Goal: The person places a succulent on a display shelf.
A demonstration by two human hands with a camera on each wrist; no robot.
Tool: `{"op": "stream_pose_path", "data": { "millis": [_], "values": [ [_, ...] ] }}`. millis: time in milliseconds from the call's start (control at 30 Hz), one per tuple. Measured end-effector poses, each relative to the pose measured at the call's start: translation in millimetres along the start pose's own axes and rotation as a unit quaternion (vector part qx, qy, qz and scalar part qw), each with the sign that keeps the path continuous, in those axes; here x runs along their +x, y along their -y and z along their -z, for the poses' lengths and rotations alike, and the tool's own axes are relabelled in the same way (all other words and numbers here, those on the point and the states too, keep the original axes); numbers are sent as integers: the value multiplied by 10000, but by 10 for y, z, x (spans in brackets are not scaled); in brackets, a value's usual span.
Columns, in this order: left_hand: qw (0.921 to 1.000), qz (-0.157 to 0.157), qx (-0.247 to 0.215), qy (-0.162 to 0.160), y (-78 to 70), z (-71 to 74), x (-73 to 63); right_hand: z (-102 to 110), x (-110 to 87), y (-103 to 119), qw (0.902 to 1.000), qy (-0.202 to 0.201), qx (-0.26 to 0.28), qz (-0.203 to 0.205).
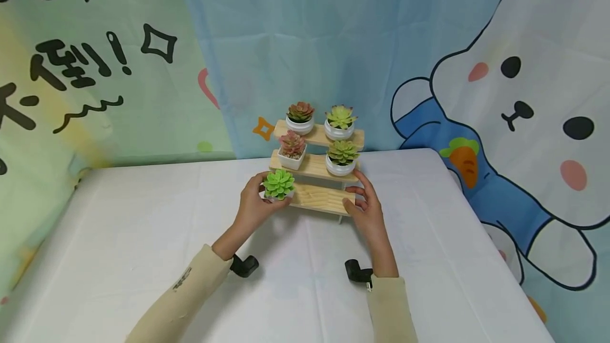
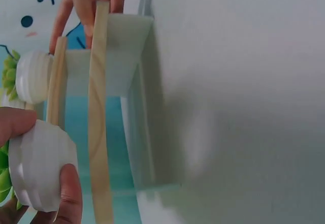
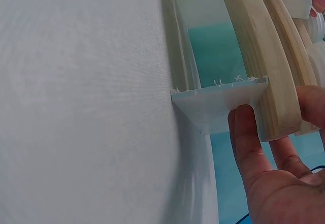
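Observation:
My left hand (image 1: 257, 195) holds a bright green potted succulent (image 1: 279, 183) at the left end of the lowest shelf board. In the left wrist view, its thumb and fingers are round the white pot (image 2: 43, 163), which is close beside the wooden board (image 2: 100, 107). My right hand (image 1: 367, 210) grips the right end of the three-tier wooden plant stand (image 1: 324, 198). The right wrist view has its fingers about the end of the lowest board (image 3: 277, 92), with fingertips against the white side support (image 3: 218, 102).
On the top board stand a reddish succulent (image 1: 301, 117) and a green one (image 1: 340, 122). The middle board carries a pink succulent (image 1: 292, 149) in a square pot and another green one (image 1: 342, 157). Under the stand lies a white tablecloth (image 1: 305, 279); a printed curtain (image 1: 305, 41) hangs behind.

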State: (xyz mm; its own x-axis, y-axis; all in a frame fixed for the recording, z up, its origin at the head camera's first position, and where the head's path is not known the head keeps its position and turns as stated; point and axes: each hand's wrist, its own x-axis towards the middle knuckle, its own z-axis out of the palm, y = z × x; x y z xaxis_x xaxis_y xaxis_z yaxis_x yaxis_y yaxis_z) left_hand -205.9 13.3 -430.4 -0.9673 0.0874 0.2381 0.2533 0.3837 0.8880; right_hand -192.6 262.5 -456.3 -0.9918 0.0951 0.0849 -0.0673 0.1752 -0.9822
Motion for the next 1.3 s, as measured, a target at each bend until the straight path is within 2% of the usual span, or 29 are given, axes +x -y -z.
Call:
{"op": "stream_pose_path", "data": {
  "millis": [433,900,1300],
  "values": [
    [9978,-516,154,381,-72,-286,37,-44,-25,2,9999,72,100,82],
    [9947,-350,329,910,-168,-369,165,5,-27,20,9999,96,-52,38],
    [9939,-334,254,1022,-164,-430,190,47,-52,26,10000,-1,-68,-16]
  ]
}}
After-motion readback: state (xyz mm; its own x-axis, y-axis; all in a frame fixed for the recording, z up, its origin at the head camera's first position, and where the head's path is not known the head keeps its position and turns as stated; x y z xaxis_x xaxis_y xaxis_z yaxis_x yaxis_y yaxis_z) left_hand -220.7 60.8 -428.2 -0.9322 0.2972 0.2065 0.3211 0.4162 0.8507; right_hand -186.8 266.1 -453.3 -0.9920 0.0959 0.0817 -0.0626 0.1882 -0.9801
